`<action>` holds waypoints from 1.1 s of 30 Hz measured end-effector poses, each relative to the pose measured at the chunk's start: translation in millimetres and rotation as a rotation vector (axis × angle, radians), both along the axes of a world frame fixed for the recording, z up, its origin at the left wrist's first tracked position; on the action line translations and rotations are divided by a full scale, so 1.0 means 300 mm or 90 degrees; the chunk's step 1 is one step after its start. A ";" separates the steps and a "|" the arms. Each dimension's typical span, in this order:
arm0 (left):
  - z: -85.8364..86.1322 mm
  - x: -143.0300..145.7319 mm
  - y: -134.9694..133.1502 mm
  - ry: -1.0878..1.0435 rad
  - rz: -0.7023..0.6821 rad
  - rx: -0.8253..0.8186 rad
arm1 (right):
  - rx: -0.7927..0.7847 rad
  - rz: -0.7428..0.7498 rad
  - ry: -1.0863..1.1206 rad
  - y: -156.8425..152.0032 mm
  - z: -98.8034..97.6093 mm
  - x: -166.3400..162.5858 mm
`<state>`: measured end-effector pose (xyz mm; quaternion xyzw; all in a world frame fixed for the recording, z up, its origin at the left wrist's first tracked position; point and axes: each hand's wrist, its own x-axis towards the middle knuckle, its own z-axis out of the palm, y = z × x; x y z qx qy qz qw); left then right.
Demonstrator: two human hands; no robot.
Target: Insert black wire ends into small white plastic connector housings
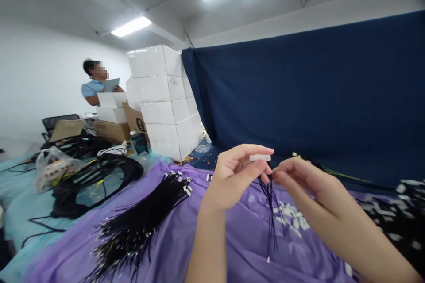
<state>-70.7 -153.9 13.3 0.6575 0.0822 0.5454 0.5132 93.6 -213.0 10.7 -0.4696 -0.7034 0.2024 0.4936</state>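
Observation:
My left hand (237, 174) pinches a small white plastic connector (260, 158) between thumb and forefinger, raised above the table. Thin black wires (271, 212) hang down from the connector, some ending in metal tips. My right hand (300, 177) is right beside it, fingertips closed on one of those wires just under the connector. Both hands hover over a purple sheet (172, 247) that covers the table.
A bundle of black wires with white ends (142, 221) lies on the sheet at left. Loose white connectors (292, 216) lie under my hands. Black cable coils (96, 177), a plastic bag (53, 168), stacked white boxes (166, 101) and a dark blue curtain (315, 97) surround. A person (94, 82) stands far left.

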 end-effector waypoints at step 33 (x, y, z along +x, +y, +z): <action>-0.016 0.093 0.065 0.322 0.242 0.082 | 0.176 -0.168 -0.033 0.187 -0.118 0.205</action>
